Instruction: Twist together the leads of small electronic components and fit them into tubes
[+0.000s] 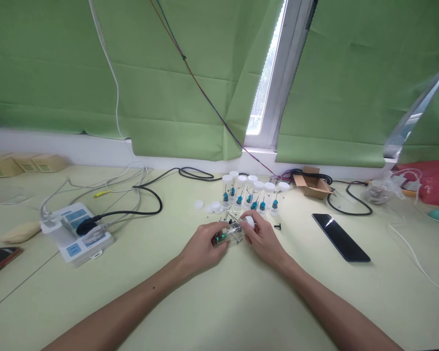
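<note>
At far L of the desk (230, 312), a dark flat device (2, 259) is cut by the picture edge; behind it, near the wall, stand some yellowish blocks (46, 163). Next comes a white power strip (68, 253) w/ a black plug (88, 225) in it, and a black cable (146, 212) runs from this plug to the R. Then some loose white disc caps (199, 204) lie near the middle. In front of them is the L hand (205, 248); its grip is closed around a clear tube (225, 237) w/ sth. green at it, held lying, approx. sideways, low over the desk. Behind the hands stands a group of capped clear tubes (263, 201), each w/ a teal part inside. The R hand (265, 240) has its grip together on the white cap (249, 222) at the R end of the held tube. Just R of this hand lies a small black T-shaped piece (278, 226); further are an open cardboard box (312, 184), a black phone (340, 238) and, far R, a clear plastic bag (384, 189) beside a red thing (435, 181).
</note>
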`<state>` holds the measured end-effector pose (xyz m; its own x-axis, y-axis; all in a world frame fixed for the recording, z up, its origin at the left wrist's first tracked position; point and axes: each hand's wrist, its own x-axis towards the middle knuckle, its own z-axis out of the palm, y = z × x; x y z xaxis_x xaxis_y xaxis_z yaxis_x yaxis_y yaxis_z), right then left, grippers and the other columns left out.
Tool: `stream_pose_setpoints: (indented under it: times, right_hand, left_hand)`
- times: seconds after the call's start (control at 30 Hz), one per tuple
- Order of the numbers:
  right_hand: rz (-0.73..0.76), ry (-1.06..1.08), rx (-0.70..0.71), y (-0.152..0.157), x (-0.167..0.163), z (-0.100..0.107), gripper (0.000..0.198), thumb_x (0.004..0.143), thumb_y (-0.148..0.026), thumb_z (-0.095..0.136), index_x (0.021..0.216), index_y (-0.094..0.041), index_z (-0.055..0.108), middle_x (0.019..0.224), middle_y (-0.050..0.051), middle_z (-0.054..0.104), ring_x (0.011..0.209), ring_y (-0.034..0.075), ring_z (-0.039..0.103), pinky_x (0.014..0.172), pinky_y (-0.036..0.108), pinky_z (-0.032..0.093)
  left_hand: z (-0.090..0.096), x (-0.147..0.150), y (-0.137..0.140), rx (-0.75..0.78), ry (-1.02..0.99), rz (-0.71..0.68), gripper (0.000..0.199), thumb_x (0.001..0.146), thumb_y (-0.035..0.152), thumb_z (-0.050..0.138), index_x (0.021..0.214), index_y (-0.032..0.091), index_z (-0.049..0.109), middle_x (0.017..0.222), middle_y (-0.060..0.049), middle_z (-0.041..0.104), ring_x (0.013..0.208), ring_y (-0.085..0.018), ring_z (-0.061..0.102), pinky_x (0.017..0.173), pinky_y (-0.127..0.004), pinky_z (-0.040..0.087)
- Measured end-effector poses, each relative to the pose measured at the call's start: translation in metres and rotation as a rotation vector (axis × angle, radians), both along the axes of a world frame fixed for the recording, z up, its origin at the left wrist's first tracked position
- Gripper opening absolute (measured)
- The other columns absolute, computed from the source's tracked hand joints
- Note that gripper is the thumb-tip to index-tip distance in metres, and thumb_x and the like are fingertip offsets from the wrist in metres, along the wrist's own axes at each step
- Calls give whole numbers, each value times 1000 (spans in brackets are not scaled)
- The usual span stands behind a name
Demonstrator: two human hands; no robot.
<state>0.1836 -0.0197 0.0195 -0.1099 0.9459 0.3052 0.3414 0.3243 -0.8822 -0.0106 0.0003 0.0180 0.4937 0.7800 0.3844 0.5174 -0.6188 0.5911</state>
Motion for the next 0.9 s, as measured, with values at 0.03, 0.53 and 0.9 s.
stream_pose_setpoints:
  times: [0.03, 0.53, 0.9]
  right_hand:
    - [6, 8, 2, 0, 0, -1, 24, 94, -46, 47, 97, -23, 52, 52, -8, 40, 46, 11, 36, 46, 24, 26]
    - [-65, 36, 31, -2, -7, -6, 24, 89, -44, 54, 84, -21, 54, 57, -6, 45, 50, 11, 40, 48, 23, 32]
    - [-75, 100, 12, -5, -10, -3, 23, 87, -43, 55, 83, -21, 55, 60, -5, 46, 50, 12, 40, 48, 23, 33]
  left_hand:
    - [0, 0, 0, 0, 0, -3, 28, 78, 15, 57, 104, 20, 66, 71, 2, 61, 60, -11, 49, 58, -23, 38]
    - [1, 0, -4, 39, 18, -83, 31, 76, 11, 54, 104, 19, 66, 67, 3, 57, 57, -10, 44, 55, -22, 36]
    - [0, 0, -6, 3, -5, -101, 36, 75, 10, 52, 107, 20, 66, 68, 2, 59, 56, -10, 44, 54, -22, 36]
